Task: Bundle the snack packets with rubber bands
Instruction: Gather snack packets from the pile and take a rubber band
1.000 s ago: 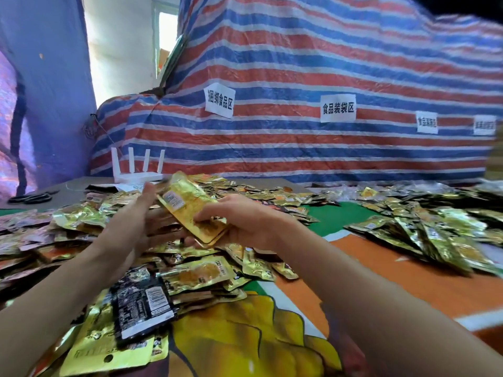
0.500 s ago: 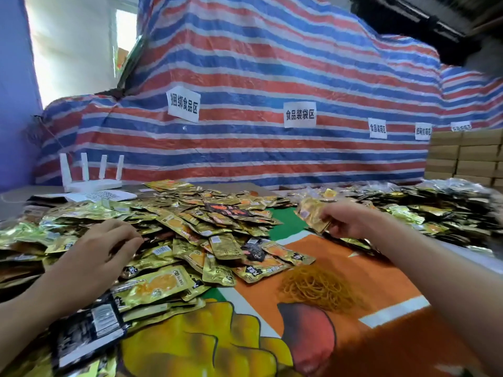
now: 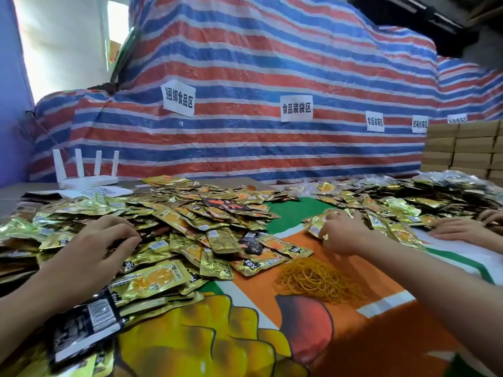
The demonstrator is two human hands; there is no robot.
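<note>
Left hand [image 3: 92, 248] lay on the heap of gold snack packets [image 3: 190, 221], fingers bent, tips touching foil (whether it gripped one could not be told). Right hand [image 3: 343, 232] pinched a gold bundle [image 3: 313, 227] between thumb and fingers, low over the desk [image 3: 367, 336]; rubber bands [image 3: 315, 278] lay heaped just nearer than that hand, beside its wrist.
</note>
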